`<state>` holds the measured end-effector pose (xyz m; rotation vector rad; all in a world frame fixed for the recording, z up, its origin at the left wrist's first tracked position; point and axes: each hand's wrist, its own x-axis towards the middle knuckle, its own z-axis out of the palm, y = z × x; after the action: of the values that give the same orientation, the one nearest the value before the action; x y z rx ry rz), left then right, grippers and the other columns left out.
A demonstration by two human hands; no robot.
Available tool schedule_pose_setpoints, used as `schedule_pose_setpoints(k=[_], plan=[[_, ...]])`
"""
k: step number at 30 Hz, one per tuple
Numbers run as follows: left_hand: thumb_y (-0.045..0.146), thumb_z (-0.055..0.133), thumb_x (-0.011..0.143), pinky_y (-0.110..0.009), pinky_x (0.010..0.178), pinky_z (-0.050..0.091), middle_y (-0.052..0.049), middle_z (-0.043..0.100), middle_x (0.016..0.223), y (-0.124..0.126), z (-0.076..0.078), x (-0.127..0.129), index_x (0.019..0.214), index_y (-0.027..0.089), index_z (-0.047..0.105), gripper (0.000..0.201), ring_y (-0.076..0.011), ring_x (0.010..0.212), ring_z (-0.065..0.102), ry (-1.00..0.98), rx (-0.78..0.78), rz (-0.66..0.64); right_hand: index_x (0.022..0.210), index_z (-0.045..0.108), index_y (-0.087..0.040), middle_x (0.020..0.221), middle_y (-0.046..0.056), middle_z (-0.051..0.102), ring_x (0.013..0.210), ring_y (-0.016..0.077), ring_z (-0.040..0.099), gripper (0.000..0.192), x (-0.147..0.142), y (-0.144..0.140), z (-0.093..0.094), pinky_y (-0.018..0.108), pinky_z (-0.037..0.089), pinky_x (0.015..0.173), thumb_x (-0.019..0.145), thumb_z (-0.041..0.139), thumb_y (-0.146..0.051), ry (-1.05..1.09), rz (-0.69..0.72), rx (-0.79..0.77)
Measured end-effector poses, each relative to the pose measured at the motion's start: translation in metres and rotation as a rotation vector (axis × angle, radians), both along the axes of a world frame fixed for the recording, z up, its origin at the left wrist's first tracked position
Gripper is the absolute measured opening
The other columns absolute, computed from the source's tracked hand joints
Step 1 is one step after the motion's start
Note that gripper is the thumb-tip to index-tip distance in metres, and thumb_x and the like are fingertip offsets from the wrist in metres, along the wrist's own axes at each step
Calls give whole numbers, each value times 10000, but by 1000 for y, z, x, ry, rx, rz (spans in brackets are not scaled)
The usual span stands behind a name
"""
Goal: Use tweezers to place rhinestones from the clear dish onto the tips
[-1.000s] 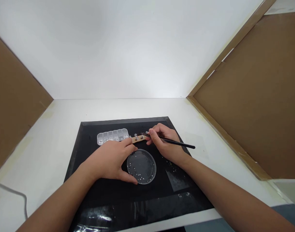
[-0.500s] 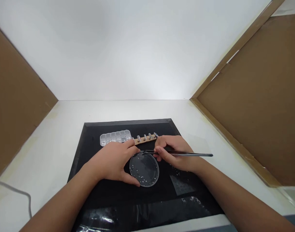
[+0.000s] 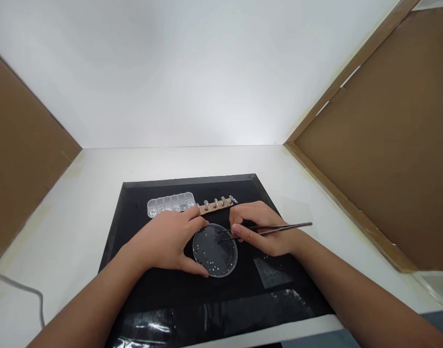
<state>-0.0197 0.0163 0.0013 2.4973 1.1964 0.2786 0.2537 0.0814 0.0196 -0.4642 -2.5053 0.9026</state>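
My left hand (image 3: 172, 239) curves around the left side of a clear round shallow dish (image 3: 227, 256), thumb at its lower rim and fingertips at its upper rim. Scattered over the dish are several tiny pale and dark bits (image 3: 211, 262), too small to name. Pinched in my right hand (image 3: 259, 229) is a pair of dark tweezers (image 3: 290, 226). The tweezer tips stand apart over the upper part of the dish, and I cannot make out anything between them.
Behind my left hand lies a clear compartment box (image 3: 170, 199) with small bits inside. Beside it runs a tan strip (image 3: 216, 207) carrying several small shiny pieces. A translucent sheet (image 3: 272, 273) lies right of the dish on the black mat (image 3: 178, 295). Brown panels (image 3: 381, 125) flank the white table.
The tweezer tips have moved away from my left fingertips, over the dish, and spread apart. The tweezers' back end has tilted up. My left hand keeps its place at the dish.
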Motion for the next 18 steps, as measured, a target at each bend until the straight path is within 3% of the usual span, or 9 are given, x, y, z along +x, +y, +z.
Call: schedule_pose_setpoints(k=[5,9,12,15,18], plan=[[757,810,770,-359,674,521,-49,672,1173,1,4,-5,1253,222,674,734,-233,840,692,-104,32,-10,857,637,-173,736,14,655,609,121,654,313,0,-3,-3,245,509,590,1109,515,-311,122,-67,-216],[538,690,984,-325,634,484,-40,664,1104,0,4,-5,1229,221,674,401,-177,760,637,-170,159,-39,837,621,-175,788,3,625,576,119,687,350,-2,-6,-6,229,548,512,1101,560,-397,305,-195,-490],[393,624,1039,-290,575,434,-31,668,1072,-1,1,-1,1184,220,669,231,-135,677,570,-246,282,-59,819,621,-177,751,-3,640,532,117,667,358,-4,-7,-8,226,545,478,1077,611,-426,395,-253,-616],[341,611,1055,-263,554,412,-24,683,1057,-2,-3,3,1142,211,654,163,-111,647,545,-315,381,-46,810,626,-177,715,5,677,511,123,658,363,-6,-7,-10,228,535,464,1061,636,-440,433,-270,-678],[405,627,1062,-250,546,405,-21,688,1026,-1,-5,4,1105,203,643,206,-108,651,556,-343,432,-26,805,628,-176,701,11,698,497,125,657,371,-7,-6,-14,229,528,456,1055,640,-449,427,-284,-730]])
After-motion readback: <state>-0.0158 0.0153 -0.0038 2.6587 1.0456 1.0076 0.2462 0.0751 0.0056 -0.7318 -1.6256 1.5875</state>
